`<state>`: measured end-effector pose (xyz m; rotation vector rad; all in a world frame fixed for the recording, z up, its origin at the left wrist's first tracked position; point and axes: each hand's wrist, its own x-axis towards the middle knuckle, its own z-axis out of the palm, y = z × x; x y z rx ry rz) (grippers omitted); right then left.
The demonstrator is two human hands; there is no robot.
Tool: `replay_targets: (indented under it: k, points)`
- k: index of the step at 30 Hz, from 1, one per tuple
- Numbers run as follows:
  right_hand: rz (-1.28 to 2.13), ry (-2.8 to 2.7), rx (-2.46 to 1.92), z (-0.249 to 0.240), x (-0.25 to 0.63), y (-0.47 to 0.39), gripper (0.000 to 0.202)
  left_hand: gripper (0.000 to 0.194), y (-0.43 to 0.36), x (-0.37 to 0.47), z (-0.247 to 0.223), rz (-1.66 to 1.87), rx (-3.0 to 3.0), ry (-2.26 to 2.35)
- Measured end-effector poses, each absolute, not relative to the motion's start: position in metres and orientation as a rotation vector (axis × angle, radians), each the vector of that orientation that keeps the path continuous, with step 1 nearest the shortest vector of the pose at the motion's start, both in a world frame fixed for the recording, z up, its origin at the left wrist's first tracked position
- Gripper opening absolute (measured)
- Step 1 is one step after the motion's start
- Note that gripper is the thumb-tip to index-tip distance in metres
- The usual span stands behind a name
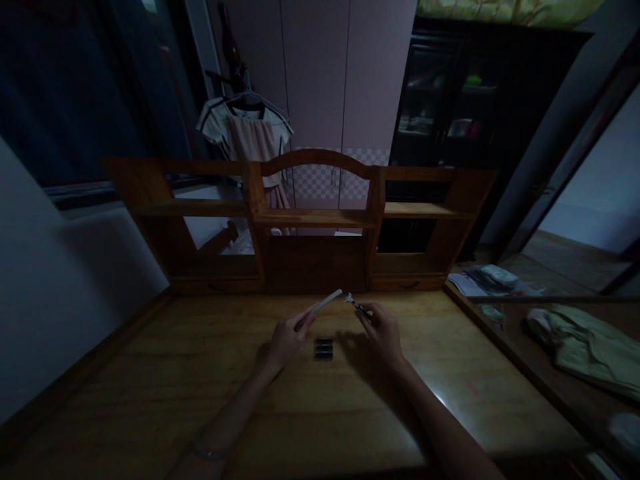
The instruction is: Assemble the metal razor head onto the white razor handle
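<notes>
My left hand [290, 339] is closed around a slim pale stick [327, 301], its free end slanting up to the right. Opposite it, my right hand [383, 328] pinches a short dark rod with a whitish, forked-looking tip [349, 300]. The two tips point at each other with a small gap between them. Dimness hides what kind of thing either one is. On the wooden desk [300, 413], below and between my hands, lies a small black block with several dark bars [323, 349]; neither hand touches it.
A wooden shelf unit [315, 217] runs along the desk's back edge. To the right, beyond the raised desk side, are papers [487, 279] and a pale cloth bag [595, 350]. A white wall [60, 287] stands at the left. Clothes [250, 130] hang behind the shelves.
</notes>
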<state>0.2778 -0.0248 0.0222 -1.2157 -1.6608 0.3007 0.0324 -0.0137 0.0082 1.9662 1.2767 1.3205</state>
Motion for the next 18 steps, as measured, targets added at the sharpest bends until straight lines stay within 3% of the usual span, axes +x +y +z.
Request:
replay_targets:
  k: [18]
  points:
    - [0.292,-1.696,-1.200,0.0231,0.2763,-0.0260,0.020,0.036,-0.0151,0.0354,0.0083,1.271,1.952,1.239]
